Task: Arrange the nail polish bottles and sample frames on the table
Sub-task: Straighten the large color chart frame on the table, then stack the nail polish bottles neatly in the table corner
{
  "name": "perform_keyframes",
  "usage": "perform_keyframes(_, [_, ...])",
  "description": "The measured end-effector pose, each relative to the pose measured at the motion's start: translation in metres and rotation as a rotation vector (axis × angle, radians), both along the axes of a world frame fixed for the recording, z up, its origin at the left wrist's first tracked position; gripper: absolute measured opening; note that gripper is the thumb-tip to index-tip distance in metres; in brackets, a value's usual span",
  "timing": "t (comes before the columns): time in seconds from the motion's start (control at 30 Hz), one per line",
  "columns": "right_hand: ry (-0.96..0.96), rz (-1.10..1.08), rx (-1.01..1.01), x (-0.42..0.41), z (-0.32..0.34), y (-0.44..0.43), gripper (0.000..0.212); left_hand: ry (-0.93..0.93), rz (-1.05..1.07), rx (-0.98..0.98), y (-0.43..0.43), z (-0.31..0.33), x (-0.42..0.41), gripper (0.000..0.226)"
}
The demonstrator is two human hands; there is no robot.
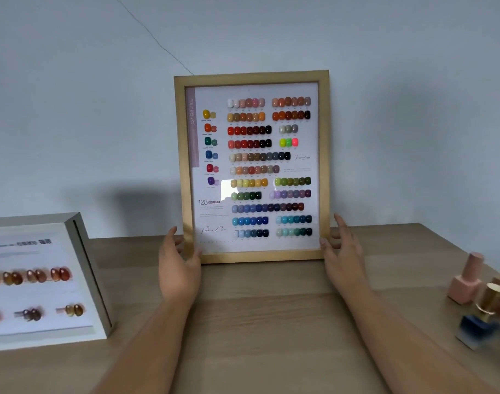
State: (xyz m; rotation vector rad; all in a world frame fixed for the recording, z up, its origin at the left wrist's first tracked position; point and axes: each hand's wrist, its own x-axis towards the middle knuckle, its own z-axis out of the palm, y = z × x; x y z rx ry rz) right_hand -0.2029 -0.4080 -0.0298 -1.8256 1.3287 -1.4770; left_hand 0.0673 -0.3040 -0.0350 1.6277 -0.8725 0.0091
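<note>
Gold wooden sample frame (pixel 251 166) stands upright against the wall at twelve o'clock on the pale wood table (pixel 257 322). The left hand (pixel 177 265) and right hand (pixel 342 257), fingers relaxed, seemingly touch its lower corners.

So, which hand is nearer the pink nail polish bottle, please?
Right. The right hand is at the right edge of the wooden frame, left of the pink bottle; the left hand is at its left edge.
</note>
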Motion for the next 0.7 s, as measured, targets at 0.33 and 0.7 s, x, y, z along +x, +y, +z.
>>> perform_keyframes(0.33, [0.103,0.051,0.02,-0.031,0.004,0.085,0.042,-0.109,-0.199,0.028,0.031,0.01,-0.096,0.046])
perform_keyframes(0.7, [0.165,-0.175,-0.179,-0.167,0.129,0.095,0.008,-0.321,-0.679,-0.004,0.017,0.074,-0.248,0.033])
